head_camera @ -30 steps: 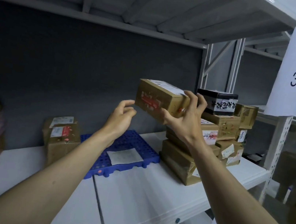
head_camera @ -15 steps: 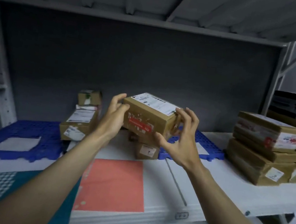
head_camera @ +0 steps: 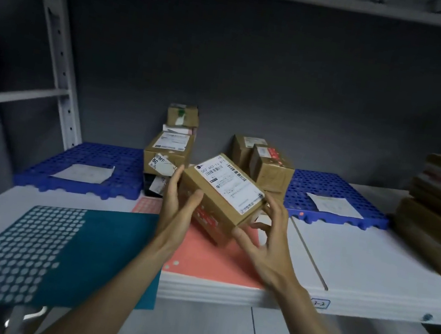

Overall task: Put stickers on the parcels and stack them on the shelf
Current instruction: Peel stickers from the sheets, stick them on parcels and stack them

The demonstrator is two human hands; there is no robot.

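Now down off the right-hand stack, box [head_camera: 220, 198] tilted over the pink sheet [head_camera: 210, 262] near the shelf [head_camera: 370, 263] front edge, left hand [head_camera: 179, 203] and right hand [head_camera: 266, 236] fingers clamped on its ends, probably sticker time.

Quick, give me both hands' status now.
Left hand: grips the cardboard parcel on its left end.
Right hand: fingers curled round the parcel's right end.
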